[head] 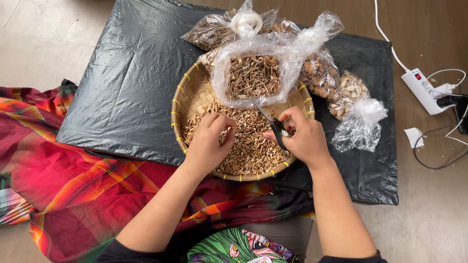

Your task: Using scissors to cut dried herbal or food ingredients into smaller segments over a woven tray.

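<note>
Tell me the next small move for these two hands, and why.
Probably bring the left hand toward the scissors held in the right hand. Its fingertips pinch at the dried pieces in the woven basket, and the blades point toward the open clear bag, nothing visible between them.

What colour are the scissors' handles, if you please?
Black and green scissors' handles, head view.

A single head-worn camera looked steeply down, close above the fingers (pixel 222 127) working over a woven basket (pixel 191 97).
</note>
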